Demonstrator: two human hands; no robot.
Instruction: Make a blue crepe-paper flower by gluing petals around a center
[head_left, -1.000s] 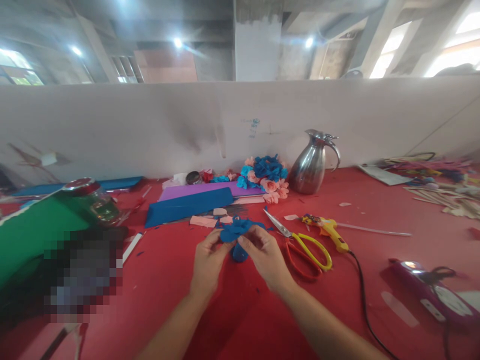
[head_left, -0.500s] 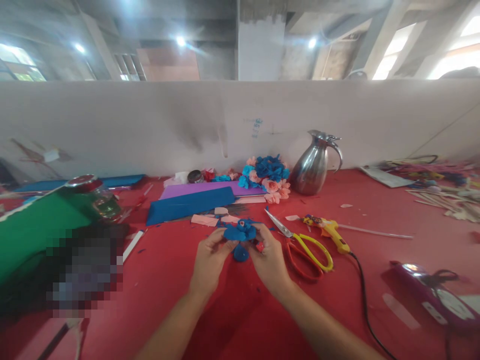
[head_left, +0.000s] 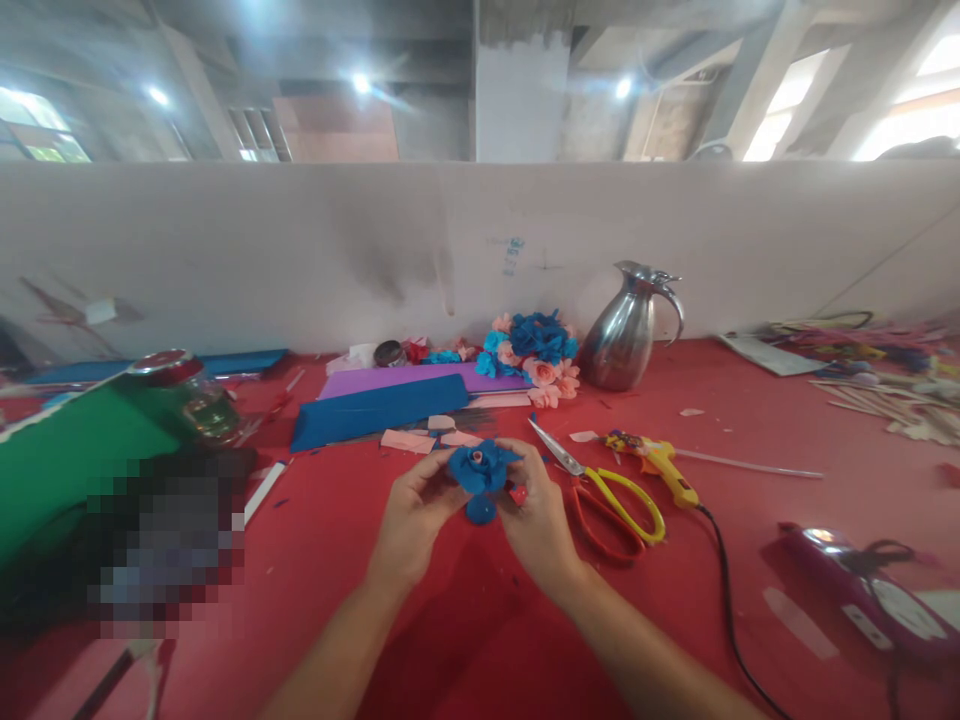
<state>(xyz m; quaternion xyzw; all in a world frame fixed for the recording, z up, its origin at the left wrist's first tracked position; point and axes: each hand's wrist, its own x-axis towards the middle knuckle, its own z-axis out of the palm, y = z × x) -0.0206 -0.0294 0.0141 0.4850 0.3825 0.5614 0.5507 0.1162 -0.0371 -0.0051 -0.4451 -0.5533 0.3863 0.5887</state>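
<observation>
Between my two hands is a blue paper flower (head_left: 480,468) with a small pink centre, its face tipped toward me. My left hand (head_left: 412,510) pinches the petals on its left edge. On the right edge, my right hand (head_left: 538,510) grips the petals with thumb and fingers. A small red piece (head_left: 518,494) shows by the right fingers; I cannot make out what it is. Just below the flower lies a loose blue petal (head_left: 481,509) on the red table (head_left: 480,640). Pink paper scraps (head_left: 409,441) lie just beyond my hands.
To the right are scissors (head_left: 600,490) with red and yellow handles, a yellow glue gun (head_left: 664,470) with a black cord, and a purple device (head_left: 870,590). Behind stand a metal jug (head_left: 621,335), paper flowers (head_left: 536,350) and blue paper (head_left: 382,410). A glass jar (head_left: 206,405) is left.
The blue flower has turned in my hands, so its face and pink centre now show more toward me. My fingers have shifted slightly around its edges.
</observation>
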